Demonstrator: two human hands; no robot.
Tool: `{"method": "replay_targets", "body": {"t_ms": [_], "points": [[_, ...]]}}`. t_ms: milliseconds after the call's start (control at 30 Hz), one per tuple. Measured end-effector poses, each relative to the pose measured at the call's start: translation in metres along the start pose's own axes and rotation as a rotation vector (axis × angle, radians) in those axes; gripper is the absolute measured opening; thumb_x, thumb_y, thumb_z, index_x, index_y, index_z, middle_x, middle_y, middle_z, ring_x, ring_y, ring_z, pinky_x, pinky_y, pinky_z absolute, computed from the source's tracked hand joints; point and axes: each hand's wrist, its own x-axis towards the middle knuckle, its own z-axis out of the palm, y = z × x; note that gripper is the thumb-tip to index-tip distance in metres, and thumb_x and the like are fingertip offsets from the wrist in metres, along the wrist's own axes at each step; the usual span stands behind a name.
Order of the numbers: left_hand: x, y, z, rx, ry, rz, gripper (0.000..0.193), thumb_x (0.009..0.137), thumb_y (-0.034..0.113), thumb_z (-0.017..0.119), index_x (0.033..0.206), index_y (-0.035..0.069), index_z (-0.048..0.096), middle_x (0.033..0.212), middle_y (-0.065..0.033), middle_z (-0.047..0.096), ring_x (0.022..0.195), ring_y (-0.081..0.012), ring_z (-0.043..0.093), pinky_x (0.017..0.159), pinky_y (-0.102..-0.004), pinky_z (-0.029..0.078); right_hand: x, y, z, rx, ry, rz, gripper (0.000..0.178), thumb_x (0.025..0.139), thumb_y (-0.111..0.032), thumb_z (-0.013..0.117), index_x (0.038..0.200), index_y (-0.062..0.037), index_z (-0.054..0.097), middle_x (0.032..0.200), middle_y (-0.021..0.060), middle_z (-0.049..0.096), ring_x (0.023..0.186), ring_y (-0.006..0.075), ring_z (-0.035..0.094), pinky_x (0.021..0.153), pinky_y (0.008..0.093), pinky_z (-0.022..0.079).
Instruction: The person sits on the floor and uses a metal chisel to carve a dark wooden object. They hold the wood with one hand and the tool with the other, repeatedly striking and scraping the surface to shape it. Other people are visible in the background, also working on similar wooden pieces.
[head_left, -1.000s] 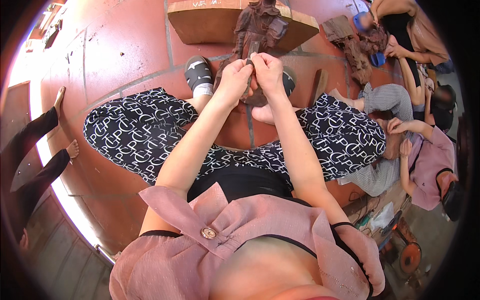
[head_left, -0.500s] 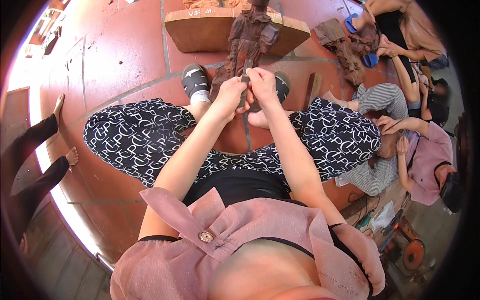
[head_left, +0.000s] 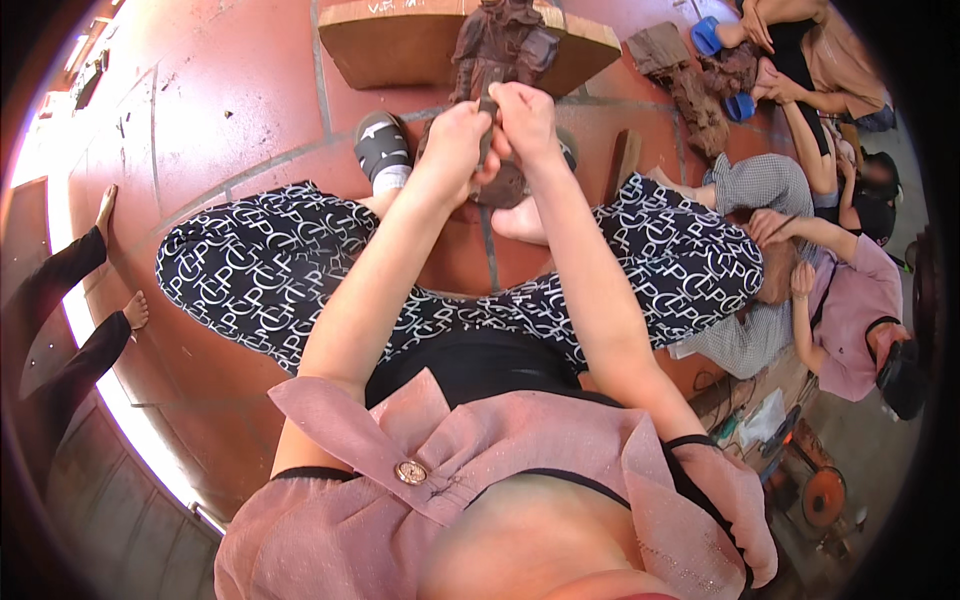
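A reddish-brown carved wooden statue (head_left: 506, 45) stands between my feet, its top cut off by the upper edge. Part of its round base (head_left: 503, 184) shows below my hands. My left hand (head_left: 458, 145) is closed around a narrow, dark grey flat strip (head_left: 488, 104), whose exact kind I cannot make out. My right hand (head_left: 526, 122) pinches the same strip close to its upper part. Both hands are side by side in front of the statue's lower half, and they hide much of it.
Behind the statue lies a thick wooden board (head_left: 385, 50). A wood block (head_left: 626, 160) is by my right foot. Another dark carved piece (head_left: 690, 95) lies at the far right, near people seated there. A fan-like device (head_left: 823, 497) stands at the lower right. Another person's legs (head_left: 70, 270) extend in from the left.
Both hands have moved farther away from me, up along the statue, still gripping the strip. More of the round base now shows under them. The whole view has shifted slightly.
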Motion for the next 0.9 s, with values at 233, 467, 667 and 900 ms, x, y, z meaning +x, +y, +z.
{"method": "replay_targets", "body": {"t_ms": [233,467,667,900], "points": [[-0.014,-0.021,-0.002,0.017,-0.010,-0.154,0.016,0.094,0.016,0.038,0.085,0.006,0.047,0.061,-0.0070,0.053,0.039,-0.0112,0.042,0.031,-0.0236,0.027,-0.011,0.046,-0.017,-0.095,0.090,-0.004,0.031,0.087,-0.020,0.055,0.061,-0.0025,0.054,0.052,0.0011,0.051,0.039,0.0083,0.044,0.037,0.0266,0.034],[-0.010,-0.037,-0.005,0.043,0.024,-0.120,0.019,0.094,0.016,0.037,0.082,0.005,0.048,0.059,-0.0068,0.053,0.037,-0.0136,0.043,0.031,-0.0264,0.030,-0.012,0.046,-0.013,-0.145,0.102,-0.003,0.033,0.086,-0.021,0.054,0.058,-0.0027,0.053,0.049,0.0034,0.052,0.041,0.0089,0.047,0.038,0.0274,0.035],[-0.011,-0.011,0.002,0.072,0.020,0.020,0.020,0.093,0.018,0.039,0.080,0.005,0.049,0.059,-0.0059,0.053,0.043,-0.0146,0.045,0.037,-0.0262,0.034,-0.003,0.016,-0.007,-0.305,0.080,-0.054,0.034,0.086,-0.025,0.052,0.060,-0.0032,0.055,0.046,0.0054,0.054,0.042,0.0104,0.049,0.045,0.0299,0.041],[-0.015,-0.044,-0.023,-0.058,-0.024,-0.103,0.020,0.094,0.018,0.040,0.080,0.007,0.048,0.056,-0.0053,0.051,0.040,-0.0130,0.039,0.036,-0.0249,0.030,-0.016,0.050,-0.006,-0.387,0.142,-0.084,0.037,0.084,-0.026,0.055,0.058,0.0006,0.053,0.049,0.0082,0.051,0.049,0.0098,0.049,0.047,0.0337,0.040]]}}
